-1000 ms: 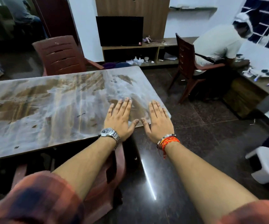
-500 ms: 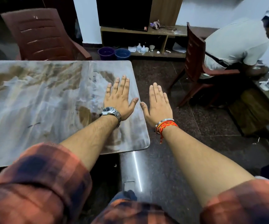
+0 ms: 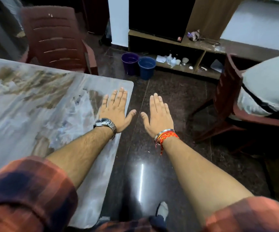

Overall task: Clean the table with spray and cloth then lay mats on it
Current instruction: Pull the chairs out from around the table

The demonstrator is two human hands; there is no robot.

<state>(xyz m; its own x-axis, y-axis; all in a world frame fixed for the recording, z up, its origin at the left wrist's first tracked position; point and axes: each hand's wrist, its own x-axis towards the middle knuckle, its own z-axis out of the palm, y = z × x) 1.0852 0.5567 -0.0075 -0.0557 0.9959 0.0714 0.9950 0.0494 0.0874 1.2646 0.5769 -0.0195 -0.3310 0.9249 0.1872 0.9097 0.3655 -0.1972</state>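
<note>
Plainly, writing: none could be read; the wristwatch (image 3: 105,124) dial was too blurred.
Containers: a purple bucket (image 3: 130,63) and a blue bucket (image 3: 146,68) stood touching on the floor (image 3: 177,101) beyond the table's far right corner; contents could not be told.
Table (image 3: 35,106): marbled top, bare.
Left hand (image 3: 116,110): flat over the table's right edge, fingers straight and close together, holding nothing.
Right hand (image 3: 158,115): past that edge, above the floor, fingers likewise extended, empty.
Spray, cloth, mats: unseen.

Grey-brown marbled table (image 3: 35,106); beyond its far corner, a purple bucket (image 3: 130,63) beside a blue bucket (image 3: 146,67); orange-navy plaid sleeves (image 3: 26,190).
</note>
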